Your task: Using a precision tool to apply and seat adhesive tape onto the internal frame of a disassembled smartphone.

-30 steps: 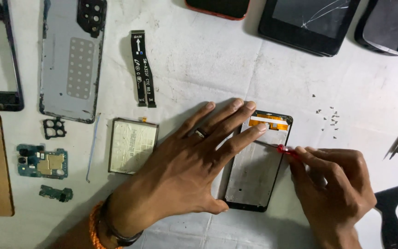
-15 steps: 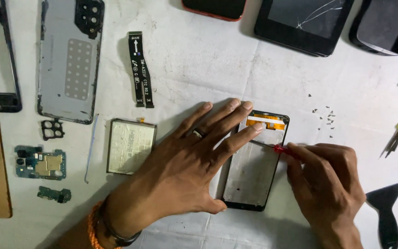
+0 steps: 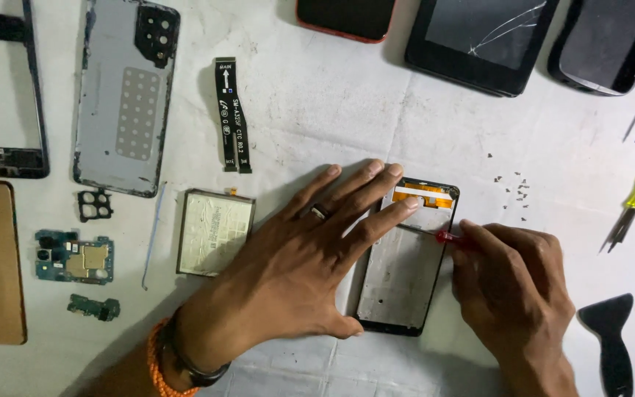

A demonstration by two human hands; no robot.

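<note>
**benchrat:** Barely anything had moved since the shot half a second before. Left hand point(image 3: 299, 257) stayed flat on the frame point(image 3: 406, 257), and the right hand point(image 3: 512, 294) with the screwdriver point(image 3: 435, 234) had only crept a touch along the frame's right edge. Parts around them sat where they were.

**solderjoe:** How were the hands set, though?

**benchrat:** Left one was spread wide, fingers apart, palm down, pinning the frame's left side to the white cloth point(image 3: 347, 117). Thumb sat at the bottom corner, fingertips reached up near the orange flex point(image 3: 424, 192) at the top. It gripped nothing, just pressed. Right one was curled tight around the red-handled screwdriver, with the tip lying across the frame just under that flex.

**solderjoe:** And the frame itself?

**benchrat:** Lay flat, a bit right of centre, between the two hands. Battery point(image 3: 214, 231) was just left of the left hand, ribbon cable point(image 3: 231, 114) above that, back cover point(image 3: 126, 95) farther left. Board point(image 3: 75, 257) sat near the left edge. Loose screws point(image 3: 514, 192) were scattered just right of the frame's top, and a black pry tool point(image 3: 608, 342) lay right of the right hand.
</note>
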